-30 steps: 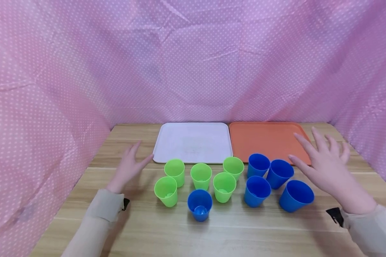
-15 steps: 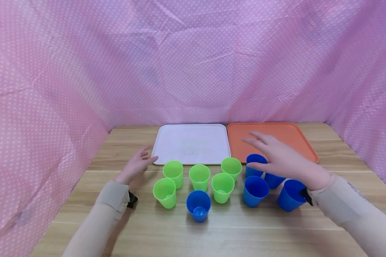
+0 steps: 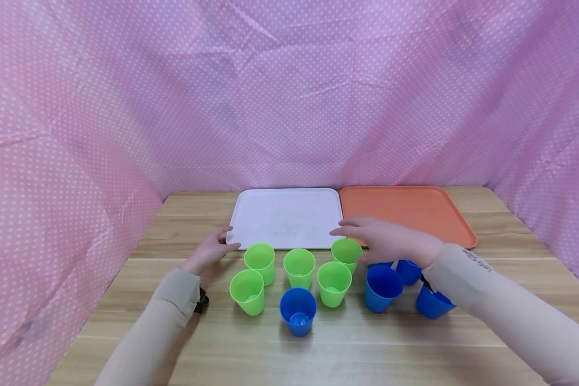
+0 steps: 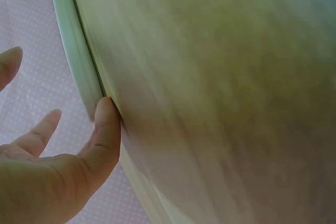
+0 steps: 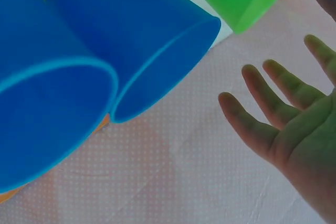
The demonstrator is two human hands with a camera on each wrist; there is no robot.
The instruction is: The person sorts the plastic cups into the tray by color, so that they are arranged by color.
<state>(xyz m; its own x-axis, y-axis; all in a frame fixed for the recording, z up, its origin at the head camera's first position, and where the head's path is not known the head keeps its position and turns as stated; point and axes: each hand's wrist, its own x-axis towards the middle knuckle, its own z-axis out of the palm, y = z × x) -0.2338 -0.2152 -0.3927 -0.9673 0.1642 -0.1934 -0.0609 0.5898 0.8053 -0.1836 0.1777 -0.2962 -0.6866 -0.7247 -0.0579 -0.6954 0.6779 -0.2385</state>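
My left hand point(image 3: 212, 251), fingers relaxed, is at the near left corner of the white tray point(image 3: 284, 217). In the left wrist view one fingertip is right at the tray's pale rim point(image 4: 73, 45). My right hand point(image 3: 388, 242) reaches leftward over the blue cups, its fingers spread and holding nothing. Its fingertips overlap the back right green cup point(image 3: 346, 250) in the head view. Several green cups stand upright, among them a front left green cup point(image 3: 247, 292). A single blue cup point(image 3: 298, 312) stands in front of them. At the right, more blue cups point(image 5: 131, 35) are partly hidden by my right arm.
An orange tray point(image 3: 410, 206) lies beside the white tray at the back of the wooden table point(image 3: 347, 354). Pink dotted cloth point(image 3: 289, 107) hangs behind the table and along both sides.
My right hand has swept left from beside the blue cups, over them, to the back right green cup. The left hand has moved slightly right, to the white tray's corner. The cups stand as before.
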